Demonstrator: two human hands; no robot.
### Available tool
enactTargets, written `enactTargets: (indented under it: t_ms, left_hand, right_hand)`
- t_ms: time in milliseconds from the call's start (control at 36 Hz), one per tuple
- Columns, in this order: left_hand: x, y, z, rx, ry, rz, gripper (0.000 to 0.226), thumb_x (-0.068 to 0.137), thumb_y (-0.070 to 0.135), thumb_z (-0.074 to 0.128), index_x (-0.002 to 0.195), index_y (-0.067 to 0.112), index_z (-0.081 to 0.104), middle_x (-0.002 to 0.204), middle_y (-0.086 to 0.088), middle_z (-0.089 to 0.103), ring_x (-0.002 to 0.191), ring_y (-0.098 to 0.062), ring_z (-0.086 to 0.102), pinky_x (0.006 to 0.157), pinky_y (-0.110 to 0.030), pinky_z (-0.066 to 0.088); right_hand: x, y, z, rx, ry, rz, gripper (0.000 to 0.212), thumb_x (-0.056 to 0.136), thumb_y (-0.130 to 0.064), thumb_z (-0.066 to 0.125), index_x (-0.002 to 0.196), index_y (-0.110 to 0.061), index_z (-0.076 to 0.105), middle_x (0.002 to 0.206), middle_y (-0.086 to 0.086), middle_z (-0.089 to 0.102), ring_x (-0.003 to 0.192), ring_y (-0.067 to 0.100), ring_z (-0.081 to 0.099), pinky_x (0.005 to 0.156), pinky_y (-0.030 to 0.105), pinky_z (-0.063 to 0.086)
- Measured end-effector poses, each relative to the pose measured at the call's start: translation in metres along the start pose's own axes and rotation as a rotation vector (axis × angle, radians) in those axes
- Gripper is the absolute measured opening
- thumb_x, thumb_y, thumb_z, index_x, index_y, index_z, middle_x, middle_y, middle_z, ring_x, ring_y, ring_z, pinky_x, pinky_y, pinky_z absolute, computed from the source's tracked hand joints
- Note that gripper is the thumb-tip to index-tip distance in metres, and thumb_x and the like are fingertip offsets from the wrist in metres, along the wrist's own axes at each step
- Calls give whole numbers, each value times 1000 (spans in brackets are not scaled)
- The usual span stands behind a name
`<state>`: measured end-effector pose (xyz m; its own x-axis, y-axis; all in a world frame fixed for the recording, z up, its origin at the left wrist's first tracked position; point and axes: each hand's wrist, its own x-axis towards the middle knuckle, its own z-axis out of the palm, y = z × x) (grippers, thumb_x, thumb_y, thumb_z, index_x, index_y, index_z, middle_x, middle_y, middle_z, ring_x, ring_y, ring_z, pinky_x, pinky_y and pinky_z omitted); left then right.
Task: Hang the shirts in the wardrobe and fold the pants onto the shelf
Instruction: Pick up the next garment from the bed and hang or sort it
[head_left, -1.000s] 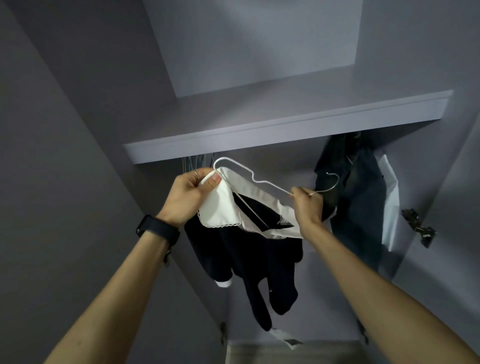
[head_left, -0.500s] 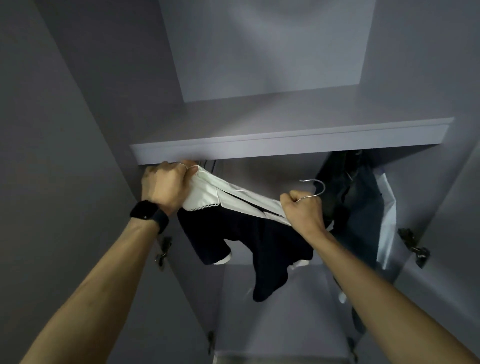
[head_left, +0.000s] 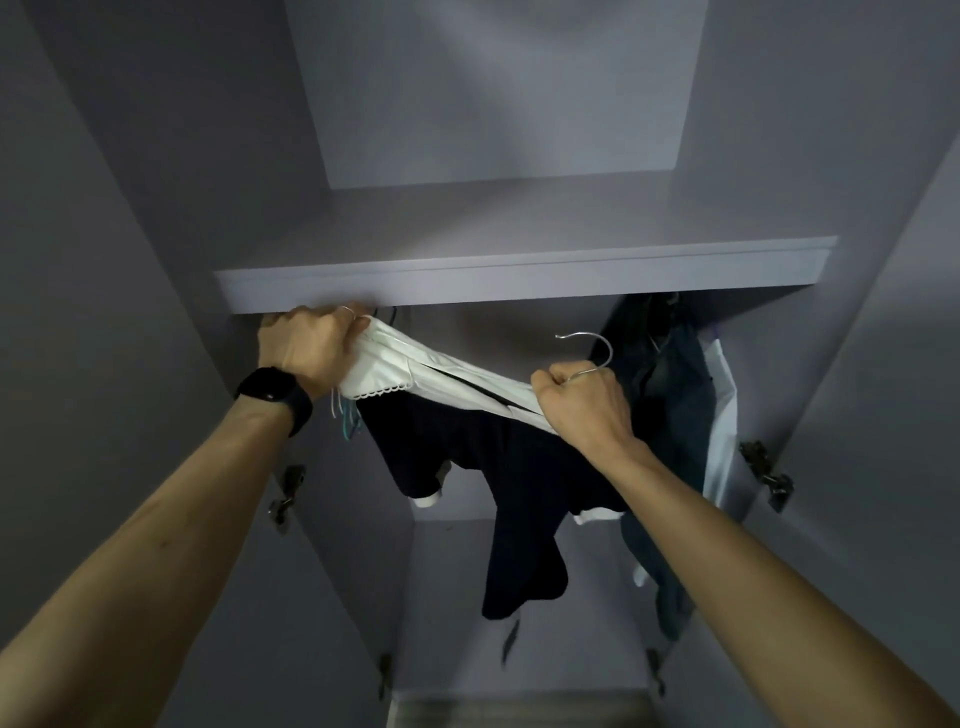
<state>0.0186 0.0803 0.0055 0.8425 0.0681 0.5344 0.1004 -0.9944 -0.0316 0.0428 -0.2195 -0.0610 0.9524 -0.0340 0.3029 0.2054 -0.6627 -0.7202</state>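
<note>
While clutching the white collar end of the shirt (head_left: 467, 452) in a tight fist, lifted the left hand (head_left: 306, 345) within the last second from well below the shelf (head_left: 519, 275) to just under its front edge. Kept the right hand (head_left: 582, 402) fisted round the neck of the hanger (head_left: 609, 352), with the metal hook poking free above the knuckles and caught on nothing yet; raised that side too. Held the shirt stretched between both fists, dark body and sleeves dangling beneath. Lost sight of the hanger's wire shoulders, apparently tucked inside the collar. Judged the shirt mounted and nearly hung: needed only the hook over the rail, hidden behind the shelf. Noted dark clothes (head_left: 670, 395) already hanging at far right, and spare hangers (head_left: 347, 423) below the left wrist.
</note>
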Motion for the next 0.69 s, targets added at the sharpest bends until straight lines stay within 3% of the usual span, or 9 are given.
enactTargets:
  t_ms: [139, 222, 278, 361, 417, 500, 556, 611, 694]
  left_hand:
    - [-12, 32, 12, -292, -124, -294, 32, 102, 34, 41, 124, 20, 60, 114, -23, 67, 102, -46, 62, 82, -46, 47]
    - [-6, 42, 22, -735, -270, -621, 39, 100, 16, 38, 129, -1, 58, 130, -27, 59, 118, -45, 56, 95, -45, 46]
    - [-8, 49, 28, -868, -286, -732, 44, 102, 16, 33, 133, -9, 52, 139, -29, 52, 127, -43, 50, 103, -42, 40]
    - [-18, 56, 32, -985, -274, -709, 63, 102, 51, 42, 133, -2, 55, 138, -20, 56, 129, -35, 52, 108, -41, 40]
    - [-21, 54, 34, -1051, -341, -659, 61, 89, 60, 63, 111, 3, 68, 116, -13, 69, 114, -31, 64, 99, -41, 50]
    - [-23, 48, 42, -941, -350, -595, 52, 80, 49, 76, 101, 2, 70, 94, -7, 69, 98, -29, 68, 74, -33, 50]
    - [-25, 52, 45, -761, -269, -529, 42, 81, 41, 74, 106, 6, 69, 94, -4, 64, 95, -27, 62, 74, -28, 43]
    - [-26, 58, 46, -697, -200, -481, 11, 83, 30, 69, 80, 20, 67, 79, 3, 62, 84, -26, 60, 74, -26, 41]
    - [-29, 67, 48, -589, -178, -433, 21, 82, 30, 63, 63, 24, 56, 73, 0, 60, 74, -29, 58, 72, -26, 43]
  right_hand:
    - [-8, 6, 0, -1, 19, 19, 44, 86, -32, 53, 51, -13, 35, 46, -3, 38, 46, 19, 41, 47, 31, 36]
    - [-13, 8, 2, 19, 16, -74, 51, 91, -36, 52, 47, -15, 40, 40, -5, 37, 41, 14, 40, 47, 31, 39]
    - [-20, 9, 2, 49, 11, -95, 49, 91, -38, 51, 46, -20, 45, 38, -6, 36, 39, 12, 38, 48, 32, 42]
    - [-23, 12, -1, 105, 11, -77, 43, 86, -36, 52, 48, -18, 42, 40, -6, 31, 40, 11, 33, 46, 32, 39]
    - [-21, 16, -4, 122, 9, -92, 43, 85, -34, 54, 50, -14, 38, 41, -5, 30, 41, 10, 32, 47, 31, 37]
    - [-23, 25, -2, 99, -13, -107, 45, 85, -31, 56, 49, -13, 35, 42, -6, 32, 43, 10, 34, 47, 27, 34]
    - [-28, 34, 1, 100, -31, -100, 46, 87, -28, 56, 49, -13, 37, 42, -6, 33, 43, 10, 34, 47, 28, 33]
    - [-33, 43, 4, 113, -29, -90, 45, 89, -26, 56, 51, -8, 41, 43, -6, 34, 44, 10, 34, 48, 32, 34]
    - [-39, 57, 5, 110, -18, -67, 43, 90, -25, 56, 52, -6, 44, 44, 0, 36, 43, 12, 34, 47, 34, 35]
